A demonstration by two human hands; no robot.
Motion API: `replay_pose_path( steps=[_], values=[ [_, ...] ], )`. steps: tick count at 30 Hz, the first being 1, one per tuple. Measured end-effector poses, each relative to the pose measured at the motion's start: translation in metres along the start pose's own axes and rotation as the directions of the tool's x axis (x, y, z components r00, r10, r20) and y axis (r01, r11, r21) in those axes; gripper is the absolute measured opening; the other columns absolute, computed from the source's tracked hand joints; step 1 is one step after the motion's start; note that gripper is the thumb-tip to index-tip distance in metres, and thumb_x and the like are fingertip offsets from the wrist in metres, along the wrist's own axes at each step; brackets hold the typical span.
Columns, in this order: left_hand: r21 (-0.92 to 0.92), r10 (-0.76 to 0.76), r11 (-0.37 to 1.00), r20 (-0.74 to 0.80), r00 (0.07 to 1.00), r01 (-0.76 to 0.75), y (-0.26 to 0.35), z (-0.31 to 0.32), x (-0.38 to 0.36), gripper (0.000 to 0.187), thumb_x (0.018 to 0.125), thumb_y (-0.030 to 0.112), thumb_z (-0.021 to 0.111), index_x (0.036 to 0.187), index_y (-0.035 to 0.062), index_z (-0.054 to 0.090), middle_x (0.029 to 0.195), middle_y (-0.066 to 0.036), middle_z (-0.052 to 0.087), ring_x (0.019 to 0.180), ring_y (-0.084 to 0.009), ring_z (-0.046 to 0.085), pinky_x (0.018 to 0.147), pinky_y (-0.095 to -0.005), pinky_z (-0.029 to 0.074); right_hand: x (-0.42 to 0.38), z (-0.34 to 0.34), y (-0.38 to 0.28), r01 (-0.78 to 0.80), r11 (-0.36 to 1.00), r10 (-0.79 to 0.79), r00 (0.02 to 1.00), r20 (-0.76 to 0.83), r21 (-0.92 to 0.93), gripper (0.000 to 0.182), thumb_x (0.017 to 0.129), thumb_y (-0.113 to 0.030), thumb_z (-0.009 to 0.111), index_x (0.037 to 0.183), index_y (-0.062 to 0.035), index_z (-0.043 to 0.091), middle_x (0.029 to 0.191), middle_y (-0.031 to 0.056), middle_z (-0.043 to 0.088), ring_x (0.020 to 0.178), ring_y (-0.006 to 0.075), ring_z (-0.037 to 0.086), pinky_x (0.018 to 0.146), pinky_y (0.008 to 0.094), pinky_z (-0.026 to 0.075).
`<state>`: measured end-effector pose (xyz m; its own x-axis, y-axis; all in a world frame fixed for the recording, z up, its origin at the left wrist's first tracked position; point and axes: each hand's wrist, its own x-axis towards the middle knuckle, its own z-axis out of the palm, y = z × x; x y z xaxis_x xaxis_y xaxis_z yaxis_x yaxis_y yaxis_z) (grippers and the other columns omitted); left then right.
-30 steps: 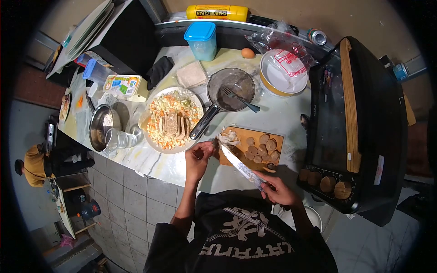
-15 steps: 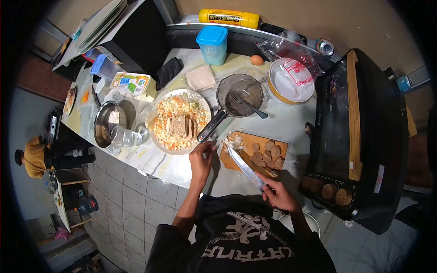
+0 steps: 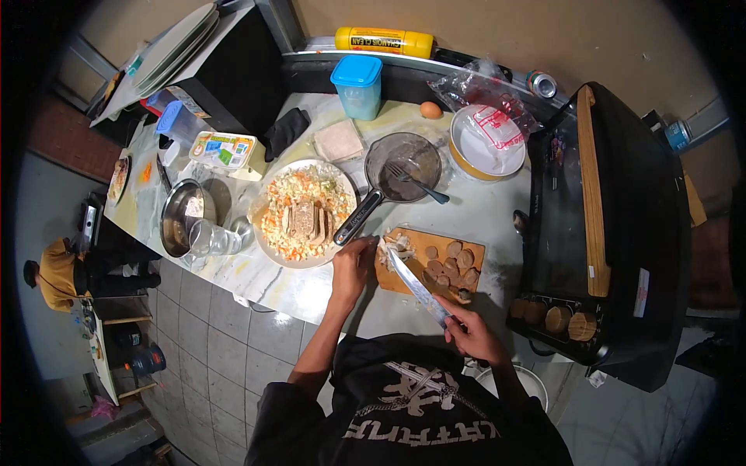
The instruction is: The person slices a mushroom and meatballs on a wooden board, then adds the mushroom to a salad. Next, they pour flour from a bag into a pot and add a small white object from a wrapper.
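My right hand [image 3: 468, 332] is wrapped round the handle of a kitchen knife [image 3: 417, 283], whose blade slants up and left across a wooden cutting board [image 3: 449, 236]. Near the knife's tip lie pale thin scraps [image 3: 394, 246]; brown round slices [image 3: 452, 266] are spread over the board's right part. At the board's left edge, beside the knife tip, is my left hand [image 3: 354, 266]. Its fingers are curled together, and what they hold, if anything, is hidden. Just above it is the handle of a dark pan [image 3: 404, 151] with a fork [image 3: 420, 185] inside.
Left of the pan, a plate [image 3: 273, 253] holds chopped vegetables and brown slices. Farther left are a steel bowl [image 3: 176, 247] and a clear cup [image 3: 211, 238]. A black oven [image 3: 563, 210] stands right. Behind are a blue-lidded container [image 3: 357, 89], egg [image 3: 430, 110] and yellow-sided bowl [image 3: 497, 175].
The view has shifted slightly. My left hand has moved a little right, closer to the board and the knife tip. My right hand keeps its hold on the knife.
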<state>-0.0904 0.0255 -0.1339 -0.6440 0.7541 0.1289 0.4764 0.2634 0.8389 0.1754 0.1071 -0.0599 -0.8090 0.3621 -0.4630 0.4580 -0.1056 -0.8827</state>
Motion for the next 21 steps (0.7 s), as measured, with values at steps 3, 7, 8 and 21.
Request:
replay_pose_path(
  steps=[3, 7, 8, 21],
  values=[
    [0.069, 0.129, 0.989, 0.031, 0.991, -0.131, 0.0, 0.001, 0.003, 0.024, 0.079, -0.006, 0.057, 0.102, -0.0029, 0.064, 0.093, -0.023, 0.065, 0.086, -0.0383, 0.064, 0.074, -0.0404, 0.051, -0.004, 0.0, -0.003, 0.005, 1.0, -0.005, 1.0, 0.003, 0.014, 0.051, 0.096, -0.002, 0.042, 0.145, -0.0164, 0.035, 0.067, 0.0003, 0.052, 0.045, 0.004, 0.04, 0.043, 0.0204, 0.039],
    [0.143, 0.127, 0.979, 0.123, 0.984, -0.144, 0.001, 0.001, 0.006, 0.028, 0.076, -0.008, 0.054, 0.103, -0.0017, 0.063, 0.09, -0.022, 0.063, 0.086, -0.0418, 0.061, 0.074, -0.0444, 0.049, -0.007, 0.0, -0.006, -0.01, 0.999, 0.011, 0.999, -0.04, 0.034, 0.051, 0.096, -0.002, 0.041, 0.145, -0.0157, 0.035, 0.067, 0.0007, 0.052, 0.043, 0.0041, 0.041, 0.042, 0.0203, 0.039],
    [0.167, 0.117, 0.976, 0.14, 0.983, -0.14, 0.001, 0.001, 0.007, 0.029, 0.076, -0.008, 0.053, 0.102, -0.0014, 0.063, 0.088, -0.022, 0.063, 0.086, -0.0419, 0.06, 0.074, -0.0451, 0.048, -0.008, 0.0, -0.006, -0.001, 1.0, 0.002, 0.999, -0.039, 0.029, 0.051, 0.096, -0.002, 0.041, 0.145, -0.0157, 0.035, 0.067, 0.0007, 0.052, 0.043, 0.0041, 0.041, 0.042, 0.0203, 0.039],
    [-0.118, -0.142, 0.984, -0.05, 0.989, 0.136, 0.026, -0.003, -0.024, 0.015, 0.086, -0.001, 0.059, 0.101, -0.0034, 0.065, 0.084, -0.015, 0.068, 0.073, -0.0176, 0.066, 0.069, -0.0294, 0.051, -0.017, -0.005, 0.007, 0.076, 0.986, -0.064, 0.994, -0.087, 0.146, 0.05, 0.098, -0.005, 0.04, 0.146, -0.0139, 0.032, 0.066, 0.0027, 0.054, 0.04, 0.004, 0.043, 0.041, 0.0204, 0.04]
  ],
)
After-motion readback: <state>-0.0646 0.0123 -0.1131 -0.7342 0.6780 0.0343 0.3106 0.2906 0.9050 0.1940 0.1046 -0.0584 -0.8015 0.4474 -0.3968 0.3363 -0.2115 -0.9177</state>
